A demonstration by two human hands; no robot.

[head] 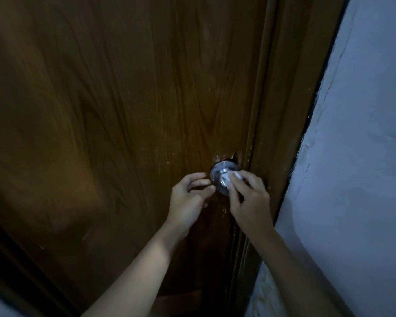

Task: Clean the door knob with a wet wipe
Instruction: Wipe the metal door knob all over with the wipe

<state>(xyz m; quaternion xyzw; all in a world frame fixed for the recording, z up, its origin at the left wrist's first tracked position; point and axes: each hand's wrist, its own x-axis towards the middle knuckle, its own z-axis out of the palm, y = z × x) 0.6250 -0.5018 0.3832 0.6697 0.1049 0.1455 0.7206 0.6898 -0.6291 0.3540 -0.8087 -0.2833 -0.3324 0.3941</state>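
Note:
A round silver door knob sits near the right edge of a brown wooden door. My right hand presses a small white wet wipe against the knob's right side, and the fingers cover most of the wipe. My left hand hovers just left of the knob with fingers curled and apart, its fingertips close to the knob's edge; I cannot tell whether they touch it. Nothing is in the left hand.
The brown door frame runs along the right of the door. A pale, cracked wall stands further right. The scene is dim.

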